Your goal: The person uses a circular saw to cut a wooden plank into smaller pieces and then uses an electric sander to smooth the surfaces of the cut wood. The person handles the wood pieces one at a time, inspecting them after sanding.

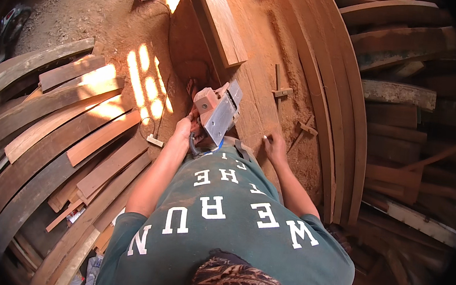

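At the left edge of the bench (258, 110), the left hand (191, 124) is gripping an electric planer (214, 109), likely heavy, rigid, best held clear of its sole (223, 118); the right hand (275, 146) is hanging apart, grip unclear.

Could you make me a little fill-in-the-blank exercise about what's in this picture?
The power planer is in the person's ____ hand.
The two cross-shaped wooden tools lie nearer the person's ____ hand.
The person's shirt is dark ____.
The thick beam beyond the planer is made of ____.

Missing words: left; right; green; wood.
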`<state>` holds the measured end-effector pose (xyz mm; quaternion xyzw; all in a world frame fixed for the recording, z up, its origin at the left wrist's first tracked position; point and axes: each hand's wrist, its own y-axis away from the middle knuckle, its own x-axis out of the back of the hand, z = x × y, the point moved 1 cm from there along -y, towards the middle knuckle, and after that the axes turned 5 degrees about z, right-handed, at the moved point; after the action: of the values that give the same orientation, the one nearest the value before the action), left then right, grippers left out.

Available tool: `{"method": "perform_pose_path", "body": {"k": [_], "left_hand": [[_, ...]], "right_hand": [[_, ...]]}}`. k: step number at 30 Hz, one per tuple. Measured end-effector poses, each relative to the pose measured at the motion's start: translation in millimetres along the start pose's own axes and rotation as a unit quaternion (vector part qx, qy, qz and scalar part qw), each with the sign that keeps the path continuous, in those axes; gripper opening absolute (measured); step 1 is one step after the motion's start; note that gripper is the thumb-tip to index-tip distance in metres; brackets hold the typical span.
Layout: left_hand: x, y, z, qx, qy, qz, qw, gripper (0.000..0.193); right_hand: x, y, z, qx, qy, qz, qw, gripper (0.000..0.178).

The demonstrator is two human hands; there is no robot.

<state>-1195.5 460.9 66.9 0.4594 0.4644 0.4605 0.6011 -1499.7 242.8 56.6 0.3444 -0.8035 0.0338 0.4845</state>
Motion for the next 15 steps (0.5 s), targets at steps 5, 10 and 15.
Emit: {"method": "perform_pose_path", "body": {"k": [5, 10, 15], "left_hand": [[-22, 13, 9, -0.021, -0.025, 0.011, 0.999, 0.036], [-73, 65, 25, -0.108, -0.034, -0.065, 0.991, 0.019], [-148, 124, 21, -0.312, -0.369, -0.033, 0.875, 0.066]], "right_hand": [[1, 49, 13, -0.021, 0.059, 0.016, 0.998, 0.019], [31, 2, -42, -0.058, -0.072, 0.117, 0.989, 0.021], [109, -39, -171, -0.059, -0.255, 0.064, 0.963, 0.027]]}}
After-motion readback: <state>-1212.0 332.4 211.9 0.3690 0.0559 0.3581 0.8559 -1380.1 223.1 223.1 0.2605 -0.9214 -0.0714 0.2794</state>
